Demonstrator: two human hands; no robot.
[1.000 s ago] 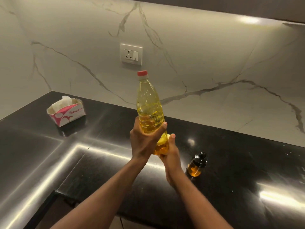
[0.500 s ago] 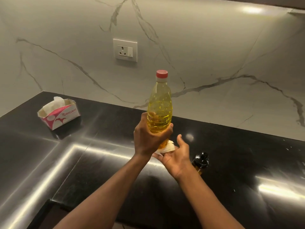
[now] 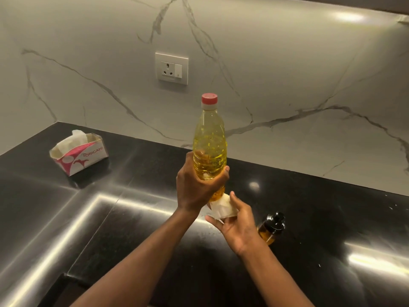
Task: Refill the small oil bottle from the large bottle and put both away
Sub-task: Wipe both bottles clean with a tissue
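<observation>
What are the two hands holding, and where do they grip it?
The left hand grips the large oil bottle round its lower body; the right hand holds a folded tissue between thumb and fingers beneath the bottle's base.

Large bottle (image 3: 209, 142) upright in left hand (image 3: 197, 185) above counter (image 3: 132, 218), folded tissue (image 3: 221, 208) just under its base, held in right hand (image 3: 236, 224). Small bottle (image 3: 271, 228) on counter just right of right hand. Tissue box (image 3: 78, 155) far left on counter, socket (image 3: 172, 68) on wall behind

"ORIGAMI" in red letters on the white and pink tissue box (image 3: 79, 157), left on the counter (image 3: 132, 229)
</observation>
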